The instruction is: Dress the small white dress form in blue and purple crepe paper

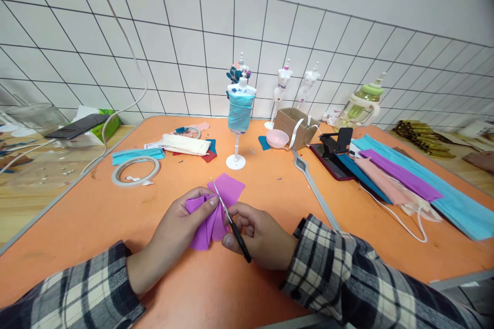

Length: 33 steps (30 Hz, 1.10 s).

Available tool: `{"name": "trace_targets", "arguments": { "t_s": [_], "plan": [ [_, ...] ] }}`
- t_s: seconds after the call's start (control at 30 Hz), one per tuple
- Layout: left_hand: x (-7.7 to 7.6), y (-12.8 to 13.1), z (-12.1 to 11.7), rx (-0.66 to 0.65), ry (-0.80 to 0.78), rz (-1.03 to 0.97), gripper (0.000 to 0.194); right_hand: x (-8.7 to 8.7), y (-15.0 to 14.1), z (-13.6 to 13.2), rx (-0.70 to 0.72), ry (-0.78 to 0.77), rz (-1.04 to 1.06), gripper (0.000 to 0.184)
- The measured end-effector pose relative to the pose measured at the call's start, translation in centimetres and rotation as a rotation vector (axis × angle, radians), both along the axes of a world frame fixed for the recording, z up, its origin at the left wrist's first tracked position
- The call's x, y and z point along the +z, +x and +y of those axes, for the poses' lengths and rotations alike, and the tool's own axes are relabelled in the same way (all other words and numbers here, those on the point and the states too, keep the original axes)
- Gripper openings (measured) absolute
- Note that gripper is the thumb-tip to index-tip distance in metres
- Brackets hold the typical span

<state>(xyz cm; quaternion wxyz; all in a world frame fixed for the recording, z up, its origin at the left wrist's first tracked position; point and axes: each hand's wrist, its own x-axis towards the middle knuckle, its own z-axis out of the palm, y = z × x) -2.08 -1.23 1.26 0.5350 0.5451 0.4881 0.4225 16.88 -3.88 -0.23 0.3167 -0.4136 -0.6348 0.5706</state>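
Note:
Gathered folds of purple crepe paper (203, 226) are pinched between the thumb and fingers of my left hand (181, 221). My right hand (257, 231) is closed on black-handled scissors (240, 241), whose thin metal blades lie across the purple folds and point up and left. Whether the blades are apart is hard to make out. A flat purple piece (230, 188) spreads out just beyond the blades. Behind my hands a small white dress form (242, 90) stands upright on its round base, wrapped in light blue material around the torso.
Left on the orange table (162, 293) are a tape roll (118, 175) and a white packet (185, 144). Toward the right stand a cardboard box (287, 124), a pink bowl (277, 138), a phone (332, 162), a drink bottle (358, 108) and coloured paper strips (436, 180). More dress forms (283, 79) line the wall.

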Motion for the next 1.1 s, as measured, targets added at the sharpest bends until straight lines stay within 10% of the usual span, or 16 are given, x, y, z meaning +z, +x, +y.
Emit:
{"name": "trace_targets", "arguments": {
  "t_s": [1.1],
  "plan": [
    [0.2, 0.1, -0.14, -0.022, -0.031, -0.042, 0.031, 0.57, 0.18, 0.02, 0.032, -0.021, 0.011, 0.039]
  ]
}}
